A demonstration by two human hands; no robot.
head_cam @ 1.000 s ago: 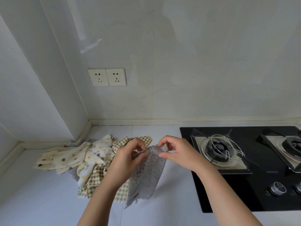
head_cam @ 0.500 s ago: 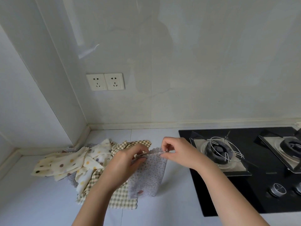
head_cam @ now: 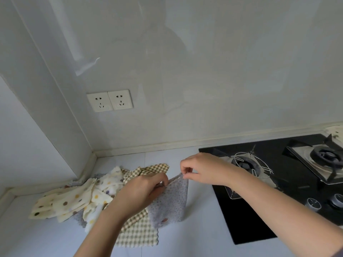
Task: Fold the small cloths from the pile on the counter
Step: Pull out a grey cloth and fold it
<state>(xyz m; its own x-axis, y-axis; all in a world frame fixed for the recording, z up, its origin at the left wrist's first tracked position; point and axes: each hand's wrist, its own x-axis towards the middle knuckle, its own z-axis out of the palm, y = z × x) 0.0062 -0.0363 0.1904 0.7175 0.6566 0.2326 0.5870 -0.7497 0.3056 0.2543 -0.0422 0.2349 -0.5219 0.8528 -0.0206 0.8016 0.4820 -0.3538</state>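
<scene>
A small grey cloth [head_cam: 171, 203] with tiny dots hangs just above the counter, its lower edge near the surface. My left hand [head_cam: 143, 190] pinches its top left corner. My right hand [head_cam: 200, 170] pinches the top right corner, so the upper edge is stretched between them. Behind and under my left hand lies the pile [head_cam: 78, 199]: cream cloths with coloured polka dots and a beige checked cloth [head_cam: 139, 232] spread flat at the front. My left forearm hides part of the pile.
A black gas hob [head_cam: 278, 186] with two burners and knobs fills the counter's right side, close to my right wrist. The pale counter [head_cam: 194, 238] meets the wall corner on the left. A double socket [head_cam: 110, 101] sits on the wall.
My hands have drawn a little further apart along the grey cloth's top edge, pulling it wider. The camera view has tilted and shifted slightly.
</scene>
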